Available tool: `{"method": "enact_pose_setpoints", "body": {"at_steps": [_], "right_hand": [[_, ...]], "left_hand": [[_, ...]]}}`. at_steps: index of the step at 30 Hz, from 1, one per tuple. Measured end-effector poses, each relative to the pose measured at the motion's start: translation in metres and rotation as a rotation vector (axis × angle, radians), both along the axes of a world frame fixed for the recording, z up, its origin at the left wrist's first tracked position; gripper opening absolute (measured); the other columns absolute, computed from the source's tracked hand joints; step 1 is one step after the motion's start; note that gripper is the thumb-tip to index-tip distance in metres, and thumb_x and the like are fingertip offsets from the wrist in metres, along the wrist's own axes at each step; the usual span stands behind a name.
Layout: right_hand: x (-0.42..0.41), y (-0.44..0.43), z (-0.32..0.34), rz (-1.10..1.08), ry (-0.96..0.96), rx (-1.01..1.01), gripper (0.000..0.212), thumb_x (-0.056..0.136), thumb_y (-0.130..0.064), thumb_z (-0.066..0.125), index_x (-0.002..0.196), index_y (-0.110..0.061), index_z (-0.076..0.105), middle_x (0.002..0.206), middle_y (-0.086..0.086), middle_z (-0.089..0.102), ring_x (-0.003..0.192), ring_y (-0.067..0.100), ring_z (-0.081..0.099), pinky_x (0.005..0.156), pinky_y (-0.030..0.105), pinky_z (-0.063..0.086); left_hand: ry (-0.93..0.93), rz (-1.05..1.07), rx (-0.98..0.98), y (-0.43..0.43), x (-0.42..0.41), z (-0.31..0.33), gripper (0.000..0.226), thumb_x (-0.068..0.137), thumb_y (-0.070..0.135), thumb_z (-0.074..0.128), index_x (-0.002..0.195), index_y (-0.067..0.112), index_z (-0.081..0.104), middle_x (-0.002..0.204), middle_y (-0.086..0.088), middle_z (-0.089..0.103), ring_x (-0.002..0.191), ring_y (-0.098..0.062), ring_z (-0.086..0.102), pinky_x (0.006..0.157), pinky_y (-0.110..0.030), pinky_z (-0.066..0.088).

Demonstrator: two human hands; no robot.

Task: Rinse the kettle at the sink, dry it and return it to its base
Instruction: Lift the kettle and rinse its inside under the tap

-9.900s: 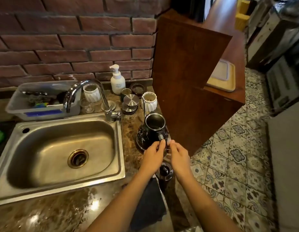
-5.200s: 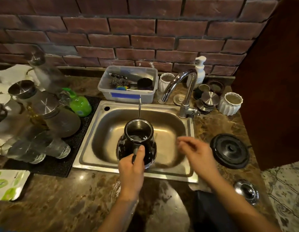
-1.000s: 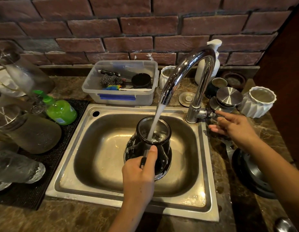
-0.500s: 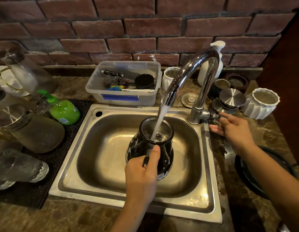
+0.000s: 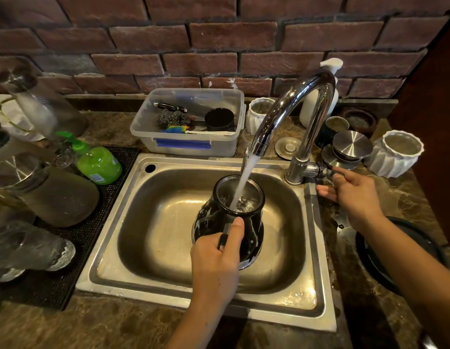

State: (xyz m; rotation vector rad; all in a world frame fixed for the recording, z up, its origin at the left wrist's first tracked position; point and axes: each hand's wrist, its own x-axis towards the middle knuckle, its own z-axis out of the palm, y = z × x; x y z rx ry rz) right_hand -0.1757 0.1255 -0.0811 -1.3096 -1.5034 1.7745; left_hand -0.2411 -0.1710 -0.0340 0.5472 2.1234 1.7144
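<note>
You see a warm, rather dim scene lit from above, with glare on the faucet (image 5: 281,109) and sink (image 5: 269,307) basin, dark shadow at the right edge, wide-angle bowing of the brick wall (image 5: 218,36), and soft, blurred glassware (image 5: 30,248) at left.

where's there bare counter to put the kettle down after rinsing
The counter strip in front of the sink, left of the left hand holding the kettle, is bare. So is the basin floor left of it. Crowded: jars on the mat, cups and lids behind the faucet.
</note>
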Motion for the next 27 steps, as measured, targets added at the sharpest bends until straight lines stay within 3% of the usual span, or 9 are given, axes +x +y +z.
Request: {"method": "enact_pose_setpoints", "body": {"at_steps": [3, 8, 11, 14, 17, 19, 21, 24, 27], "right_hand": [[-0.001, 0.0, -0.003, -0.009, -0.024, 0.021, 0.041, 0.108, -0.011, 0.046, 0.149, -0.008, 0.049, 0.125, 0.026, 0.067, 0.078, 0.013, 0.079, 0.065, 0.02, 0.063], [-0.008, -0.011, -0.002, -0.034, -0.152, 0.123, 0.043, 0.107, -0.019, 0.05, 0.15, -0.014, 0.049, 0.108, 0.016, 0.077, 0.078, 0.015, 0.079, 0.087, 0.039, 0.063], [-0.016, -0.028, 0.002, -0.033, -0.268, 0.24, 0.051, 0.103, -0.027, 0.054, 0.153, -0.017, 0.044, 0.083, 0.002, 0.078, 0.074, 0.012, 0.079, 0.091, 0.042, 0.062], [-0.016, -0.04, 0.007, -0.02, -0.314, 0.252, 0.063, 0.1, -0.027, 0.057, 0.158, -0.017, 0.034, 0.08, -0.003, 0.075, 0.081, 0.019, 0.077, 0.097, 0.049, 0.058], [-0.007, -0.051, 0.02, 0.078, -0.412, 0.298, 0.07, 0.099, -0.03, 0.058, 0.16, -0.018, 0.026, 0.099, 0.001, 0.068, 0.091, 0.021, 0.065, 0.1, 0.045, 0.051], [0.001, -0.059, 0.03, 0.125, -0.43, 0.296, 0.073, 0.098, -0.035, 0.059, 0.16, -0.02, 0.023, 0.134, 0.014, 0.063, 0.115, 0.033, 0.061, 0.105, 0.047, 0.043], [0.008, -0.072, 0.043, 0.147, -0.388, 0.262, 0.075, 0.098, -0.037, 0.06, 0.162, -0.024, 0.021, 0.153, 0.011, 0.051, 0.127, 0.03, 0.058, 0.114, 0.047, 0.036], [0.023, -0.103, 0.066, 0.144, -0.273, 0.305, 0.066, 0.098, -0.032, 0.064, 0.157, -0.029, 0.035, 0.155, 0.001, 0.05, 0.134, 0.02, 0.053, 0.113, 0.04, 0.035], [0.041, -0.134, 0.091, 0.175, -0.066, 0.309, 0.031, 0.098, -0.022, 0.065, 0.127, -0.031, 0.066, 0.124, -0.012, 0.072, 0.109, 0.004, 0.066, 0.104, 0.035, 0.049]], "left_hand": [[-0.007, -0.007, 0.006, -0.001, 0.001, -0.002, 0.058, 0.088, 0.057, 0.052, 0.041, 0.024, 0.042, 0.038, 0.01, 0.038, 0.039, -0.004, 0.041, 0.047, -0.01, 0.035], [-0.008, 0.003, -0.004, 0.0, 0.002, -0.004, 0.059, 0.087, 0.06, 0.051, 0.041, 0.025, 0.045, 0.038, 0.01, 0.039, 0.039, -0.004, 0.042, 0.047, -0.01, 0.035], [-0.025, 0.017, -0.02, 0.001, 0.003, -0.006, 0.06, 0.087, 0.062, 0.057, 0.039, 0.028, 0.05, 0.037, 0.012, 0.043, 0.039, -0.001, 0.046, 0.047, -0.009, 0.037], [-0.007, 0.048, -0.043, 0.003, 0.005, -0.009, 0.06, 0.094, 0.053, 0.055, 0.039, 0.03, 0.057, 0.037, 0.015, 0.048, 0.041, 0.002, 0.051, 0.048, -0.005, 0.037], [-0.004, 0.073, -0.063, 0.003, 0.009, -0.008, 0.061, 0.098, 0.043, 0.055, 0.039, 0.031, 0.059, 0.036, 0.016, 0.049, 0.041, 0.003, 0.051, 0.047, -0.004, 0.036], [-0.035, 0.084, -0.071, 0.003, 0.012, -0.003, 0.061, 0.096, 0.05, 0.055, 0.039, 0.028, 0.057, 0.037, 0.014, 0.048, 0.04, 0.001, 0.049, 0.047, -0.007, 0.036], [-0.04, 0.097, -0.07, 0.003, 0.015, 0.005, 0.064, 0.092, 0.058, 0.056, 0.038, 0.024, 0.053, 0.037, 0.01, 0.046, 0.04, 0.0, 0.046, 0.047, -0.009, 0.036], [-0.009, 0.133, -0.064, 0.002, 0.02, 0.015, 0.068, 0.084, 0.066, 0.056, 0.039, 0.018, 0.04, 0.037, 0.007, 0.037, 0.041, -0.006, 0.038, 0.048, -0.015, 0.033], [-0.035, 0.134, -0.05, -0.002, 0.028, 0.024, 0.066, 0.083, 0.069, 0.048, 0.039, 0.021, 0.037, 0.038, 0.008, 0.035, 0.042, -0.013, 0.037, 0.051, -0.028, 0.033]]}}
